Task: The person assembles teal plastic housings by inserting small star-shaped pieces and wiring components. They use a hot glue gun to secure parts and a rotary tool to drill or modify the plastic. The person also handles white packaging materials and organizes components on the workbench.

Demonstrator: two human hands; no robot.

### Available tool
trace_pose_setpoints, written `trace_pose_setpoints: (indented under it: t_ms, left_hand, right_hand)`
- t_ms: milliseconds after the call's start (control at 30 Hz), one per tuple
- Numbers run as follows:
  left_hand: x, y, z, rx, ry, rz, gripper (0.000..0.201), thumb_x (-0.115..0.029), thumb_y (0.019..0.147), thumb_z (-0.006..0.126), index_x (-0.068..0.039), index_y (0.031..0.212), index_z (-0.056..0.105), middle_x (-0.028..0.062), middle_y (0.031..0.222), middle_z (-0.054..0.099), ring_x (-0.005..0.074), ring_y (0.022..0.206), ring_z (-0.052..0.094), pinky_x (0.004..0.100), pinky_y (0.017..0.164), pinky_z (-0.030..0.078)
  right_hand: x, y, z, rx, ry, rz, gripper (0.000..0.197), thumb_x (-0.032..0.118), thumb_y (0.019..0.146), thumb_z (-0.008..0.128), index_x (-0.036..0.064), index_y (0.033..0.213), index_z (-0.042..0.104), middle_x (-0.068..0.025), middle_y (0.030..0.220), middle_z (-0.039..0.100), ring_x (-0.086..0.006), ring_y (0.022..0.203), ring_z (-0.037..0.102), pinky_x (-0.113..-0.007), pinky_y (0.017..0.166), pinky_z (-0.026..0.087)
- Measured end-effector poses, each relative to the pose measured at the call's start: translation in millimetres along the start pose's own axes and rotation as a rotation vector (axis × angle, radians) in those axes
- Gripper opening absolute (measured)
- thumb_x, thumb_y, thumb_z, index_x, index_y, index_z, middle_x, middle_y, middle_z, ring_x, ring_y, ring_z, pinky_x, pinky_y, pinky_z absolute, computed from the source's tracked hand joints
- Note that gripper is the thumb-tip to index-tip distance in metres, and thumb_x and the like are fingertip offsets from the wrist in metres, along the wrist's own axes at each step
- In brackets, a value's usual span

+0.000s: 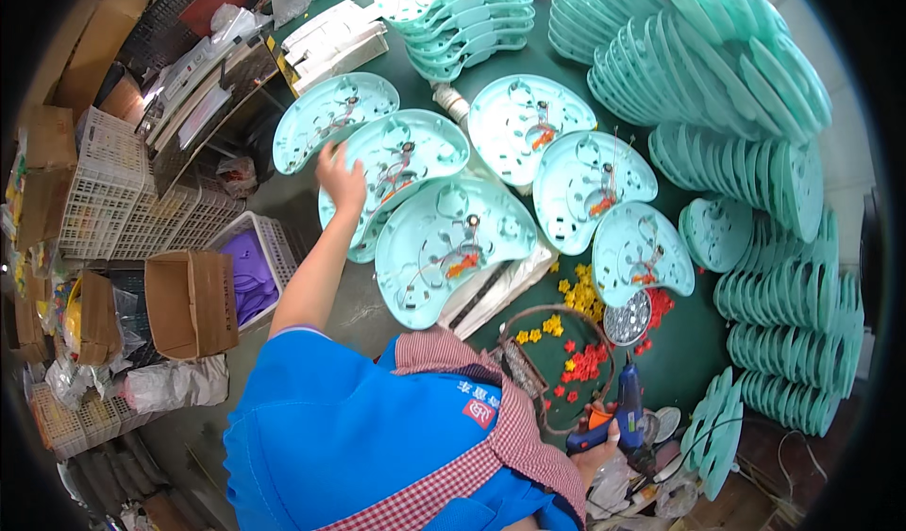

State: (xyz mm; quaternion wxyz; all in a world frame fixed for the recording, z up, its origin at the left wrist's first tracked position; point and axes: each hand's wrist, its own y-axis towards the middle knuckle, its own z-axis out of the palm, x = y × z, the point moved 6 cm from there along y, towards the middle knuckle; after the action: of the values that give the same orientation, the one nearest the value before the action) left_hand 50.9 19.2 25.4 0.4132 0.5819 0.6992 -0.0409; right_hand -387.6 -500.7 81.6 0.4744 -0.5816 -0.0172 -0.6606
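Note:
My left hand (342,180) is at the left rim of a mint-green curved plastic shell (429,144), thumb inside and fingers over the edge. Wires and small parts sit inside that shell, and another shell edge shows beneath it. Farther left lies a similar shell (330,111); nearer to me is one with an orange piece (462,265) inside. Low on the right, my right hand (595,451) is wrapped round the handle of a blue power screwdriver (629,404), which points away from me. Part of that hand is hidden by the tool.
More wired shells (533,111) lie on the dark green table. Tall stacks of mint shells (679,68) line the right side. Yellow pieces (582,290), red flower pieces (587,363) and a round dish (628,319) sit near the tool. Cartons (192,304) and crates (109,186) stand left.

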Motion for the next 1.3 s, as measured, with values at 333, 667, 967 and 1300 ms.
trace_pose_setpoints:
  t_ms: [333, 667, 967, 1300]
  left_hand:
    - [41, 191, 232, -0.020, -0.752, -1.058, 0.058, -0.031, 0.078, 0.065, 0.001, 0.124, 0.051, 0.0223, 0.126, 0.053, 0.0354, 0.115, 0.053, 0.0523, 0.094, 0.041]
    - [-17, 166, 223, 0.410, -1.475, -1.119, 0.063, -0.017, 0.076, 0.062, -0.007, 0.133, 0.039, 0.0188, 0.135, 0.044, 0.0410, 0.121, 0.045, 0.0705, 0.096, 0.031]
    - [-74, 128, 149, 0.159, -1.455, -0.840, 0.066, -0.006, 0.073, 0.054, -0.024, 0.133, 0.035, 0.0104, 0.129, 0.044, 0.0359, 0.117, 0.049, 0.0643, 0.092, 0.043]
    - [-158, -14, -62, 0.651, -1.224, -0.777, 0.071, -0.007, 0.071, 0.051, -0.022, 0.138, 0.032, 0.0082, 0.124, 0.051, 0.0292, 0.110, 0.055, 0.0490, 0.080, 0.053]
  right_hand:
    - [21, 13, 9, -0.308, -0.063, 0.005, 0.043, 0.038, 0.088, 0.051, 0.0068, 0.118, 0.050, -0.0111, 0.104, 0.061, -0.0237, 0.093, 0.058, -0.031, 0.071, 0.046]
    - [13, 37, 30, -0.286, -0.046, 0.069, 0.041, 0.037, 0.089, 0.050, 0.0064, 0.116, 0.051, -0.0112, 0.103, 0.062, -0.0239, 0.095, 0.059, -0.029, 0.072, 0.046]
    - [24, 28, 24, -0.157, -0.056, -0.058, 0.042, 0.033, 0.087, 0.055, 0.0011, 0.115, 0.051, -0.0149, 0.102, 0.063, -0.0242, 0.091, 0.061, -0.030, 0.071, 0.047]
    - [64, -14, 31, 0.133, -0.065, -0.302, 0.055, 0.040, 0.083, 0.055, 0.0030, 0.123, 0.047, -0.0137, 0.117, 0.059, -0.0243, 0.108, 0.056, -0.031, 0.084, 0.046]
